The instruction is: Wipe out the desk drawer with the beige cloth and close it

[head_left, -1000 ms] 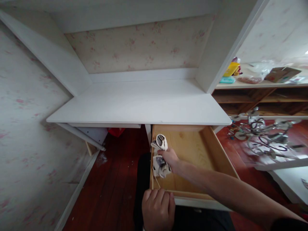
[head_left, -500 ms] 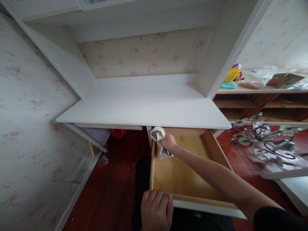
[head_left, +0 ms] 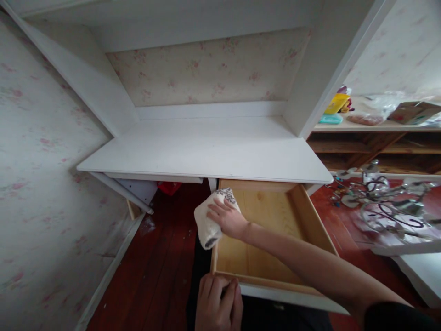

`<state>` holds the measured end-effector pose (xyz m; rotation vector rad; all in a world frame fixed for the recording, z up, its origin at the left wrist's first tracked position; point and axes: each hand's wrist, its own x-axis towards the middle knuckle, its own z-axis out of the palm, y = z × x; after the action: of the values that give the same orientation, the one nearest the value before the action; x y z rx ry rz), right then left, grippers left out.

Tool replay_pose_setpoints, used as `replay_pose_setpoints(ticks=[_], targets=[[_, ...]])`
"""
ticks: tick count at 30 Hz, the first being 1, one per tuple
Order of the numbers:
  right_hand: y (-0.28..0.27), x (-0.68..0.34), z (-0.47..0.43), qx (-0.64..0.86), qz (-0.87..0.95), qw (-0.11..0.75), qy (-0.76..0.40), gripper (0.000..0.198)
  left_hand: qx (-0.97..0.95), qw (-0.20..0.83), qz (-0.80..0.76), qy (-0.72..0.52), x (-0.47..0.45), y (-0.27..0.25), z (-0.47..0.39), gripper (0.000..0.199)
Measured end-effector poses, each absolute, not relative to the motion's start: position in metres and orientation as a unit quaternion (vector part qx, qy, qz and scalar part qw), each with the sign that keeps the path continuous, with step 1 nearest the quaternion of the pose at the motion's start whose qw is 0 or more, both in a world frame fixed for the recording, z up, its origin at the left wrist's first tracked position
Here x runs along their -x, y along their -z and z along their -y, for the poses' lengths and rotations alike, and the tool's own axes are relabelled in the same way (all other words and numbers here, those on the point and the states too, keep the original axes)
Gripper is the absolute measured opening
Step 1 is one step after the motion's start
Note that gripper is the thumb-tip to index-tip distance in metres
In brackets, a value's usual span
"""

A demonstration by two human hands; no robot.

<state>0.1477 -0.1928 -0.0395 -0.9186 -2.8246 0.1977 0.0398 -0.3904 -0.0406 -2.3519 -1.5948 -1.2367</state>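
Note:
A light wooden drawer [head_left: 312,220] with a white front is pulled out from under the white desk [head_left: 206,147]. My right hand [head_left: 229,219] presses a cream cloth [head_left: 206,220] with a dark pattern over the drawer's left side wall. Part of the cloth hangs outside that wall. My left hand [head_left: 220,301] is curled over the top edge of the drawer front at its left corner. The inside of the drawer shows bare wood.
A chandelier [head_left: 392,197] with curled metal arms lies on the red floor at right. Behind it stands a low wooden shelf [head_left: 372,128] with plastic bags and a cardboard box [head_left: 415,111]. A floral wall [head_left: 37,161] borders the left. Something red [head_left: 168,187] lies under the desk.
My right hand has moved the cloth from inside the drawer's left side up onto its left wall, toward me. The cloth is now spread flatter. My left hand stays at the drawer front.

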Motion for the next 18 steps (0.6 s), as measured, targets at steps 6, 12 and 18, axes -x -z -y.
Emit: replay_pose_setpoints(ticks=[6,12,18], targets=[[0.021,-0.138,0.123,0.373,0.926,0.046,-0.039,0.043,0.754,0.009,0.518,0.405,-0.040,0.037,0.391,0.020],[0.008,-0.142,0.152,0.357,0.928,0.044,-0.099,0.050,0.761,-0.028,0.516,0.394,-0.029,0.022,0.393,0.024],[-0.015,-0.143,0.243,0.350,0.898,0.047,-0.264,0.043,0.658,0.012,0.588,0.471,0.007,-0.003,0.386,0.027]])
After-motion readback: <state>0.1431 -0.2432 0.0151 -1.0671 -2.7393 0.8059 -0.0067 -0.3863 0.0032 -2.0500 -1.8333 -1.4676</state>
